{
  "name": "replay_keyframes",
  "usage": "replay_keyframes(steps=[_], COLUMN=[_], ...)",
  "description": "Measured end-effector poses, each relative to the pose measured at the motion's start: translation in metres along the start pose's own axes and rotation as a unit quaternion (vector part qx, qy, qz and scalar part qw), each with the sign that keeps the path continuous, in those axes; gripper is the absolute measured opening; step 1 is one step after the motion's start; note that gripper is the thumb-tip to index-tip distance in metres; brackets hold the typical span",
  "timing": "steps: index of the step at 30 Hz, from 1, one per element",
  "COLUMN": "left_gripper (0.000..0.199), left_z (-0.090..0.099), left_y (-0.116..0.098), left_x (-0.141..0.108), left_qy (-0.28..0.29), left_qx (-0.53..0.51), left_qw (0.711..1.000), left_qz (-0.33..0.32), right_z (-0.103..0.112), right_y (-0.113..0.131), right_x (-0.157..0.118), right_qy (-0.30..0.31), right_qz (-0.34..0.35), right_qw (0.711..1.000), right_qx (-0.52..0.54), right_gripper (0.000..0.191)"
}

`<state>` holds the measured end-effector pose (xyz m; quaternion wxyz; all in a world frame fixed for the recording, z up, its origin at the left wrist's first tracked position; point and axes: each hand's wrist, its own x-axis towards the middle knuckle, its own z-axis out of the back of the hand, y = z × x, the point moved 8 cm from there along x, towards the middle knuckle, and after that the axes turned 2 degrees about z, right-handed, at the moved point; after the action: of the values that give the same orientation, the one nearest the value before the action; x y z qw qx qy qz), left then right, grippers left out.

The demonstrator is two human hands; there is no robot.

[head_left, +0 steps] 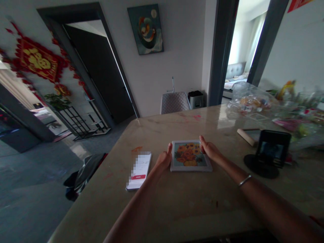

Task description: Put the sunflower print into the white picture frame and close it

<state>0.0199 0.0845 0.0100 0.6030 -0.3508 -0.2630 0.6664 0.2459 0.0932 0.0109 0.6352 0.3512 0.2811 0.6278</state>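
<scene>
A small white-edged sunflower picture (191, 153) is between my two hands, low over the tabletop. I cannot tell whether it rests on the table or is slightly raised. My left hand (164, 159) grips its left edge, thumb pointing up and fingers mostly hidden. At the right edge, my right hand (209, 149) has its thumb over the upper right part of the frame, with its other fingers out of sight underneath. A phone (139, 170) with a lit screen lies on the table just left of my left forearm.
The stone-look table (187, 202) carries a black stand with a dark screen (270, 152) on the right. Behind it are a pale rolled object (246, 137) and clear plastic bags (253, 98). A quilted chair (175, 102) and a bin (196, 99) stand beyond the far edge.
</scene>
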Motion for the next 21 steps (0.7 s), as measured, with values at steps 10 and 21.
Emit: replay_keyframes(steps=[10,21], left_gripper=[0.066,0.044], left_z=[0.017,-0.007], left_y=[-0.005,0.014], left_x=[-0.003,0.015], left_qy=[-0.082,-0.038], left_qx=[0.045,-0.154], left_qw=[0.995,0.986], left_qz=[-0.041,-0.060], right_z=[0.017,0.002], right_y=[-0.003,-0.034], right_x=[0.007,0.020], right_qy=[-0.036,0.001], right_qz=[0.025,0.001], right_qw=[0.999,0.999], right_qx=[-0.028,0.053], right_gripper=[0.059,0.037])
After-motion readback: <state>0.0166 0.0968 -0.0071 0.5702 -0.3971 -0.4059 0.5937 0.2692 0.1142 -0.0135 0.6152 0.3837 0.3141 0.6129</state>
